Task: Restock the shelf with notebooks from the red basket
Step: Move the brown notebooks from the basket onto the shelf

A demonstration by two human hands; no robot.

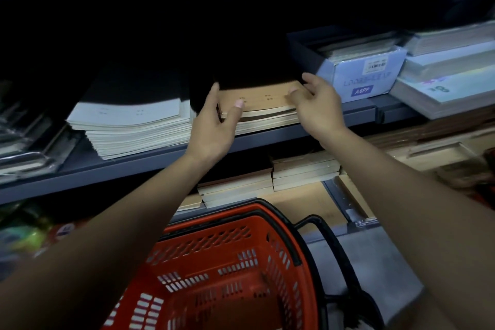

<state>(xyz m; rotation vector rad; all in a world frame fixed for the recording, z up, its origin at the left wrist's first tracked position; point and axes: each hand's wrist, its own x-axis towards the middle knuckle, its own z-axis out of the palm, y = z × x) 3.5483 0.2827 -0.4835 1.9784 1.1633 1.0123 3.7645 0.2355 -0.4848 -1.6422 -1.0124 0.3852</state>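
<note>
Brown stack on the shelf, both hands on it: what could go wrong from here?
1. The brown stack sits at the shelf front edge, its top notebooks uneven; the left hand and right hand grip only the near corners, so a push could slide some off, probably into the red basket below.
2. The white stack lies close on the left; squaring up may nudge it.

It is dim here. The back of the grey metal shelf (pixel 150 166) is swallowed in black shadow cast by the pale board overhead, and only front edges catch any light. The brightest spot is the shiny blue-white plastic packet (pixel 367 75) at right, with mild glare. The left edge smears into blur, and straight lines bow toward the corners.
</note>
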